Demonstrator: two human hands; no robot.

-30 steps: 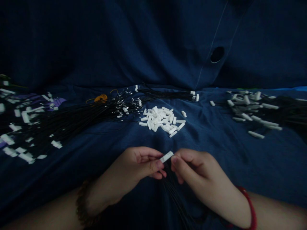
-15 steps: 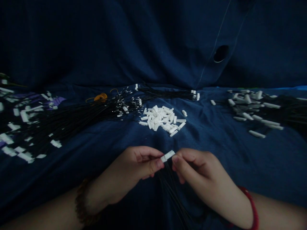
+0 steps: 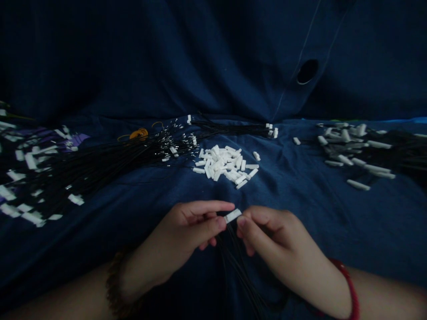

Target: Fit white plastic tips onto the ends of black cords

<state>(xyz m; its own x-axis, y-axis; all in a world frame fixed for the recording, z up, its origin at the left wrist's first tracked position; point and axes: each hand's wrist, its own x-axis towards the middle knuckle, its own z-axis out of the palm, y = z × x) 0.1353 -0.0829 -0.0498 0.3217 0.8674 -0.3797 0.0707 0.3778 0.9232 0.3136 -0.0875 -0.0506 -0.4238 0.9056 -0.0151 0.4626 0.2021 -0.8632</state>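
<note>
My left hand (image 3: 190, 229) and my right hand (image 3: 267, 233) meet low in the middle over a dark blue cloth (image 3: 300, 209). Between their fingertips sits a small white plastic connector (image 3: 232, 215). Thin black wires (image 3: 240, 271) hang from it toward me. The left thumb and forefinger pinch near the connector's left end, and the right thumb and forefinger pinch its right end. A heap of loose white connectors (image 3: 225, 164) lies just beyond the hands.
A long bundle of black wires with metal tips (image 3: 110, 160) runs across the left. Wires with white connectors (image 3: 23, 178) lie at far left and another pile (image 3: 360, 151) at right. A yellow rubber band (image 3: 139, 133) sits behind.
My left forefinger has stretched out over the connector. Both hands and the connector have shifted slightly up and away from me.
</note>
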